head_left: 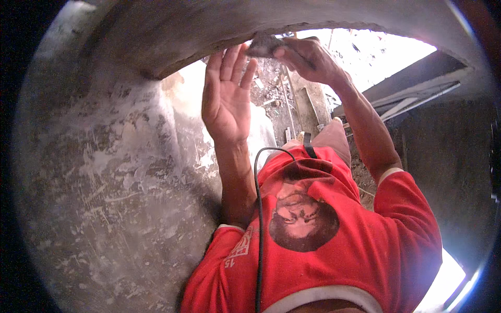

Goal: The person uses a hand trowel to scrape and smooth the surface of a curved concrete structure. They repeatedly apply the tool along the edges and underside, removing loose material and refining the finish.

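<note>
My right hand (313, 61) is raised and closed around a small trowel (263, 46) whose grey, mortar-smeared blade points left. That blade is up against the lower edge of a rough grey plastered surface (250, 18) overhead. My left hand (227, 104) is lifted beside it, palm showing and fingers stretched out, holding nothing. Its fingertips come close to the same plastered edge and to the blade's tip; whether they touch it I cannot tell. Most of the trowel's handle is hidden by my right fingers.
A scuffed grey plaster wall (120, 193) stands close on my left. Planks or a board (313, 107) and rubble (269, 86) lie below. A dark slab or beam (412, 81) juts in at the right. A black cable (258, 219) runs down over my red shirt.
</note>
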Tool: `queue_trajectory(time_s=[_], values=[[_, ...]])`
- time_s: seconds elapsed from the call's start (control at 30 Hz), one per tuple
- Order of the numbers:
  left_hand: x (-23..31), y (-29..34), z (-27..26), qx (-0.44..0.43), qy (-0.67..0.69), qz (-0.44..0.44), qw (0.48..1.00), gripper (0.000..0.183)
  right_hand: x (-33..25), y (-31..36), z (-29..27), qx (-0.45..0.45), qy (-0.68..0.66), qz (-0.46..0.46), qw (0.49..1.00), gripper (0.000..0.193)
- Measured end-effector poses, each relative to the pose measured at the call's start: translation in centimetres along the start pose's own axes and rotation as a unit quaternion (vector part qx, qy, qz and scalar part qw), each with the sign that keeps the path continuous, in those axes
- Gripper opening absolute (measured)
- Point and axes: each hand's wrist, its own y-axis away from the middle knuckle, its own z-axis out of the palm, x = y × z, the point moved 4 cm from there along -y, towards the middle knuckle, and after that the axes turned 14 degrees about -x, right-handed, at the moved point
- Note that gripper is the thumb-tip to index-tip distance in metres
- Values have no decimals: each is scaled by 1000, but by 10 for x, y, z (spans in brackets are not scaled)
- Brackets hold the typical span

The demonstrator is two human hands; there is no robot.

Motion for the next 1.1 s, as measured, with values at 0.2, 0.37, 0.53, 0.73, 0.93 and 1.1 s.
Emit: queue_trajectory(time_s=[0.2,0.37,0.53,0.73,0.93,1.1], values=[[6,-1,2,-20,21,-31,999,66,19,72,-18,124,-92,133,979,37],[-11,-5,-10,-5,-72,-76,995,65,14,112,-19,348,-324,167,864,39],[-161,-47,-7,49,-83,-263,960,53,15,113,-14,475,-320,137,808,37],[-139,-92,-6,-80,-174,-303,934,51,28,97,-13,588,-297,106,745,30],[-116,-94,5,-160,-156,-257,940,50,32,116,-12,514,-279,120,802,28],[-124,-87,36,-243,-141,-245,928,55,45,126,-35,559,-254,116,781,30]])
